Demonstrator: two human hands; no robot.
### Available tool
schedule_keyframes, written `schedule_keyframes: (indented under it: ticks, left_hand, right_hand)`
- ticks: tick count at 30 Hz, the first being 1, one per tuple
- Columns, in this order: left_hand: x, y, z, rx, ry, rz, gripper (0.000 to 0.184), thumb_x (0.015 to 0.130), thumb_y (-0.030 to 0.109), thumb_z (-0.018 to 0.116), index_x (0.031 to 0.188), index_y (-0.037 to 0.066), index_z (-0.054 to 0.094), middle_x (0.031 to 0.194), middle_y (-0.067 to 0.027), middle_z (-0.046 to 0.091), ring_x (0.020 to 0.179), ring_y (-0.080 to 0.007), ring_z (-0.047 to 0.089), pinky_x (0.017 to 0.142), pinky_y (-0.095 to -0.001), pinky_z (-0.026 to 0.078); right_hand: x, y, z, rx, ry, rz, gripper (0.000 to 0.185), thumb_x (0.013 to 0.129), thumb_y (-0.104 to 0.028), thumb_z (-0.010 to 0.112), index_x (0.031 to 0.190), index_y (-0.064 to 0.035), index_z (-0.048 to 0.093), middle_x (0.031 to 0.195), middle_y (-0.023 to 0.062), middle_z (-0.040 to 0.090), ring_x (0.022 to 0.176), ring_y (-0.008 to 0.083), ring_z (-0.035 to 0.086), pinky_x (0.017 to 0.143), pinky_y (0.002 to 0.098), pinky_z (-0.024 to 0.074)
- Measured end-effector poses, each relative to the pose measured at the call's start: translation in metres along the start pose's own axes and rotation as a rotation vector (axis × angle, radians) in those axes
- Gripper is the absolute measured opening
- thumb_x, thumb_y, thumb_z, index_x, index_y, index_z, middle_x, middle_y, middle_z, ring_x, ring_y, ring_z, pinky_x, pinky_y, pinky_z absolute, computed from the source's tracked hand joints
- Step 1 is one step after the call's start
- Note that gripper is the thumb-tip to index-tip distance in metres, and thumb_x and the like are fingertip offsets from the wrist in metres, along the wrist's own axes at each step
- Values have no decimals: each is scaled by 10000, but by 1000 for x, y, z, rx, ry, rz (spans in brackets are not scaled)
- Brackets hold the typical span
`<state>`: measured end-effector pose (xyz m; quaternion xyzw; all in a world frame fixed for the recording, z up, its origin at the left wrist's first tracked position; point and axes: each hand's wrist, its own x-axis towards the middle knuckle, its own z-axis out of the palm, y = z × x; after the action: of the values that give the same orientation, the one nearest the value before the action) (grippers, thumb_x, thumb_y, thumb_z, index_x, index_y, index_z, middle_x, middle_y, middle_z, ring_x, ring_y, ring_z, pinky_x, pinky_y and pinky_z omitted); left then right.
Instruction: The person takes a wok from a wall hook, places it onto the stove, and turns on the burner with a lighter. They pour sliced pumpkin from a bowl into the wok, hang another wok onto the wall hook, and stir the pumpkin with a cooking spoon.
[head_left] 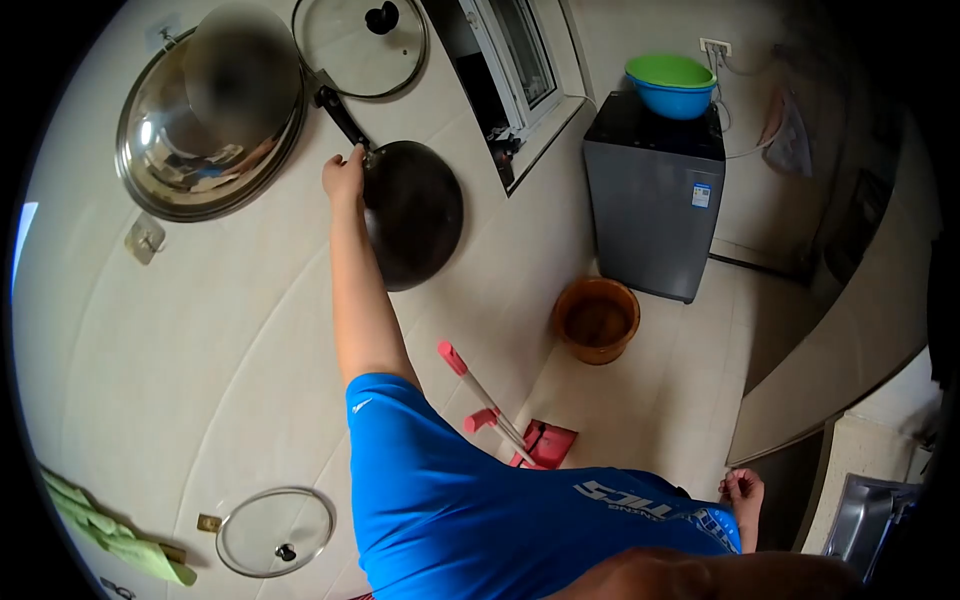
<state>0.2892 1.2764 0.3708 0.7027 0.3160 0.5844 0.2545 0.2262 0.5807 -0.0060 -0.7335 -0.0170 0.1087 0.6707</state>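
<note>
Fingers curled, my left hand (344,177) is at the lower end of the black handle of a dark pan (412,215), against the pale wall at upper left. The handle points up toward a round glass lid (350,45). My left arm is stretched out in a blue sleeve. At lower right, beside the blue shirt, my right hand (742,490) hangs low with its fingers bent in and nothing visible in them.
A large metal lid (205,130) and another glass lid (275,533) are on the wall. A grey washing machine (650,210) carries a blue basin (672,101) and a green basin. A brown bucket (597,350) and a red dustpan (550,442) stand on the floor; a sink (860,520) is lower right.
</note>
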Motion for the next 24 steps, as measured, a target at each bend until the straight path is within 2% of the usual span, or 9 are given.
schedule_keyframes:
  ticks: [1,2,4,5,7,10,12,15,24]
  left_hand:
    - [9,-8,9,67,40,23,554,668,380,642,988,-64,554,934,-176,603,838,-308,583,740,-360,453]
    - [15,-4,10,67,37,19,554,668,380,642,988,-64,554,934,-176,603,838,-308,583,740,-360,453]
    - [24,4,11,213,-196,-33,479,678,379,626,949,-15,598,889,-179,614,858,-306,588,756,-363,453]
    - [25,6,15,215,-199,-37,479,678,379,626,949,-15,598,889,-179,614,858,-306,588,756,-363,453]
    - [24,10,22,334,-88,39,419,688,388,615,867,10,621,846,-176,616,823,-300,594,727,-382,457]
    - [5,27,19,446,-3,27,410,692,401,624,830,15,620,846,-167,617,828,-288,597,709,-398,460]
    - [0,34,23,522,17,22,423,687,402,651,842,13,594,850,-160,617,835,-287,598,710,-392,467]
    - [-5,38,29,622,59,17,377,713,321,662,890,17,529,876,-153,612,837,-302,595,702,-385,476]
    - [-2,29,35,369,57,-71,301,736,282,626,906,45,549,898,-126,613,863,-295,582,724,-393,459]
  right_hand:
    - [3,-3,8,2,5,7,110,818,-107,572,756,-35,515,623,21,553,548,84,524,481,195,402]
    - [5,-7,15,-2,7,9,110,818,-107,572,756,-35,515,623,21,553,548,84,524,481,195,402]
    - [8,-10,24,-46,28,61,97,820,-89,560,752,-34,517,620,22,551,550,83,522,487,197,402]
    - [10,-7,27,-50,28,66,97,820,-89,560,752,-34,517,620,22,551,550,83,522,487,197,402]
    - [15,-2,29,-38,43,57,82,818,-70,551,754,-33,517,625,25,550,550,85,523,490,198,403]
    - [23,1,29,-48,51,62,75,815,-58,547,752,-33,515,630,26,549,552,87,524,491,198,404]
    - [28,-1,29,-48,40,73,72,813,-57,549,755,-33,514,631,26,550,552,88,524,489,198,402]
    - [33,1,35,-55,28,55,67,812,-59,549,760,-35,514,632,26,550,553,88,525,487,199,401]
    - [36,18,31,-64,47,17,68,817,-57,537,760,-34,507,630,33,551,545,96,534,479,204,403]
